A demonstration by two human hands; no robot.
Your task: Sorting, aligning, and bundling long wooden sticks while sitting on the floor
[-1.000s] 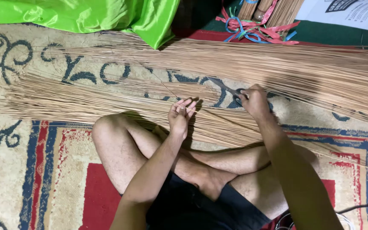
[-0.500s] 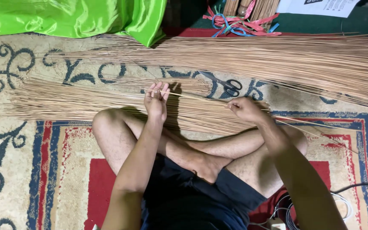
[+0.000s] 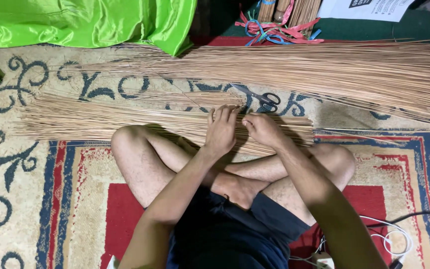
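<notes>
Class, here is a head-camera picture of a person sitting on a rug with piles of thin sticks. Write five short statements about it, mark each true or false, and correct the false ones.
1. Both hands rest on the near bundle of sticks. True: the left hand and the right hand lie side by side on it.
2. The scissors are held in the right hand. False: they lie on the rug, just beyond the hands.
3. A green cloth lies at the far left. True.
4. The person sits on a chair. False: they sit cross-legged on the rug.
5. The far pile of sticks is stacked upright. False: it lies flat across the rug.
</notes>
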